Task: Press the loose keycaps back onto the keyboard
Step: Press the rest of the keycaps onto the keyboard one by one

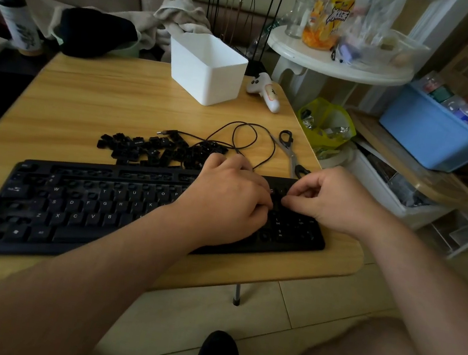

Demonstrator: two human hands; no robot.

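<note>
A black keyboard (76, 208) lies across the near side of the wooden table (110, 104), with several empty key sockets in its upper rows. Behind it sits a heap of loose black keycaps (152, 150). My left hand (224, 194) rests curled over the keyboard's right part, fingertips down on the keys. My right hand (329, 200) is beside it over the number pad, thumb and fingers pinched together at a spot on the keys. Whether a keycap sits under either hand's fingertips is hidden.
The keyboard's black cable (247, 140) loops behind the heap. Scissors (291, 152) lie near the table's right edge. A white bin (209, 67) and a white controller (265, 91) stand at the back. A round side table (335, 61) and a blue crate (433, 137) are to the right.
</note>
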